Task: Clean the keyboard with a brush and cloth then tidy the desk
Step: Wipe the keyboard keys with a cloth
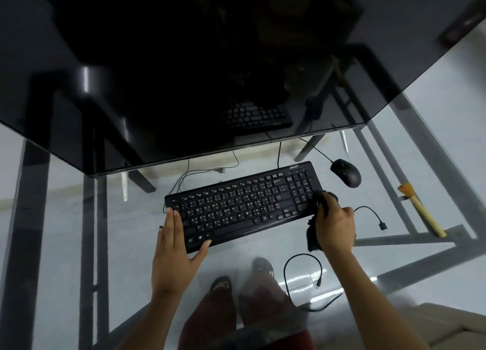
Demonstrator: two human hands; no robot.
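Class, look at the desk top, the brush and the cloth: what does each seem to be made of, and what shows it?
Desk top: likely clear glass, glossy; the floor and feet show through.
Brush: handle looks like pale, matte wood; bristle material unclear.
Cloth: soft black fabric, crumpled in the right hand.

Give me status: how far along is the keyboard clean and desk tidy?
Brushing looks done: the brush lies aside at the right. In hand: the right hand wipes the keyboard at its right end with a dark cloth; the left hand steadies its left end. Left: tidying the loose cables, mouse and brush.
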